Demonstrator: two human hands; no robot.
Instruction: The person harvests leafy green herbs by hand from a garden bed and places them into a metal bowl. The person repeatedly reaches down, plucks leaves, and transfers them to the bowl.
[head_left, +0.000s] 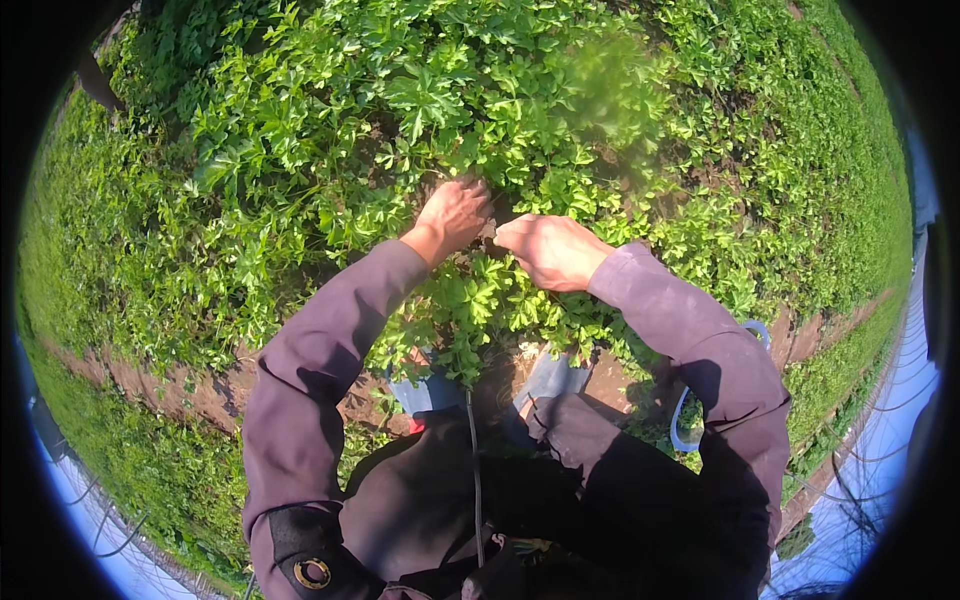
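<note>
My left hand (456, 211) reaches down into a gap among low green plants (480, 296) with lobed leaves. Its curled fingertips are down against dark soil and stems, so whatever they hold is hidden. Close beside it, on the right, is my right hand (551, 251), thumb and fingers drawn together and pointing toward the left one. A small pale brownish bit (489, 228) shows between the two hands; which hand touches it is unclear. Leaves surround both hands, and a leafy clump stands just below them, in front of my feet.
My blue-grey footwear (553, 375) stands on a bare soil strip (180, 390) crossing the bed. A white curved band (684, 424) shows partly behind my right sleeve. A cable (474, 465) hangs down my front. A dark limb-like shape (97, 82) is at upper left.
</note>
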